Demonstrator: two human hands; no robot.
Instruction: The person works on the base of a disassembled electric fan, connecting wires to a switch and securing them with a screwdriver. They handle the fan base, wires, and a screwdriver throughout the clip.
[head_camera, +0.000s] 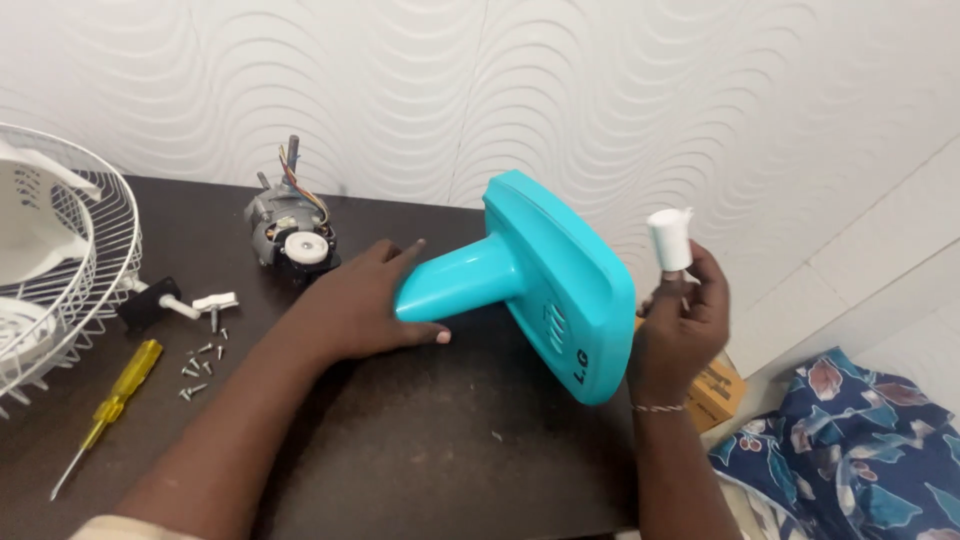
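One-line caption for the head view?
Left hand steadies a turquoise fan base on the table; right hand holds a white cap.

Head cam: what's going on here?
A person has a table fan in pieces on a dark table. Their left hand rests on the neck of the turquoise fan base, which lies on its side. Their right hand holds up a small white plastic cap. The bare fan motor sits behind the left hand. At the left lie a white wire fan guard, loose screws and a yellow screwdriver.
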